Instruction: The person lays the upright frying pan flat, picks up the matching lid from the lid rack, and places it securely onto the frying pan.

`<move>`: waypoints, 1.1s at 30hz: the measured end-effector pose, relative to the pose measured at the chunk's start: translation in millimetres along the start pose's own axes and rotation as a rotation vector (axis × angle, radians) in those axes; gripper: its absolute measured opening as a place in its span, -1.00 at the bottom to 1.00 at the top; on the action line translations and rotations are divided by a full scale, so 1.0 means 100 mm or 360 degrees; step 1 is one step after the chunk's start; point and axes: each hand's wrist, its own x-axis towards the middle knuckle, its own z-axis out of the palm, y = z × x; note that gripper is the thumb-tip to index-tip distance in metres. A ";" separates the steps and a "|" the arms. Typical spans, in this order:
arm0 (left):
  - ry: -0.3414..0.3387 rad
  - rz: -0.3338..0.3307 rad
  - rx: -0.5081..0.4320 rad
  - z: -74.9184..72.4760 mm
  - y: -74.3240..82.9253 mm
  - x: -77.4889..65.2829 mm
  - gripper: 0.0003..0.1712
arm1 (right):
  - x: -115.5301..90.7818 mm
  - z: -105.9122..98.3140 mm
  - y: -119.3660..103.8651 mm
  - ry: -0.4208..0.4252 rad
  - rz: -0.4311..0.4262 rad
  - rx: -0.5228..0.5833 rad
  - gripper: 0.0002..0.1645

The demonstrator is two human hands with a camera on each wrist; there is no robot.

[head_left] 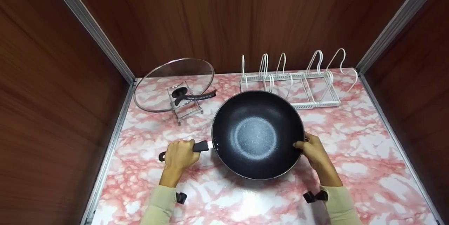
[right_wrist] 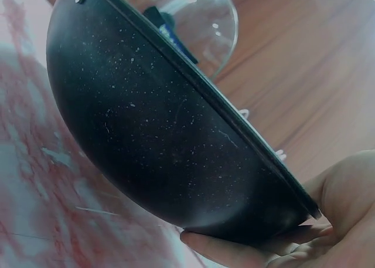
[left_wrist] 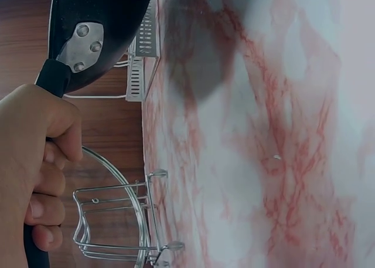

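A black wok (head_left: 257,135) with a pale speckled centre is held up off the table, its inside facing the head camera. My left hand (head_left: 179,153) grips its black handle (head_left: 201,146); the left wrist view shows the fingers (left_wrist: 50,174) wrapped round it and the riveted bracket (left_wrist: 85,47). At the opposite side my right hand (head_left: 314,149) holds the rim, thumb on the inside. In the right wrist view, fingers (right_wrist: 225,250) support the wok's speckled underside (right_wrist: 140,121). The small grip on that side is mostly hidden by the hand.
A glass lid (head_left: 154,88) with a black knob stands tilted in a wire stand (head_left: 189,113) at the back left. Behind the wok, at the back right, is a white wire rack (head_left: 308,90) with several loops. Brown panels enclose the pink marbled table (head_left: 350,169).
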 end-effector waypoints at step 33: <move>-0.0119 -0.0022 0.0015 0.10 0.00 -0.07 -0.76 | 0.03 0.02 0.24 -0.0003 0.0060 0.0069 -0.20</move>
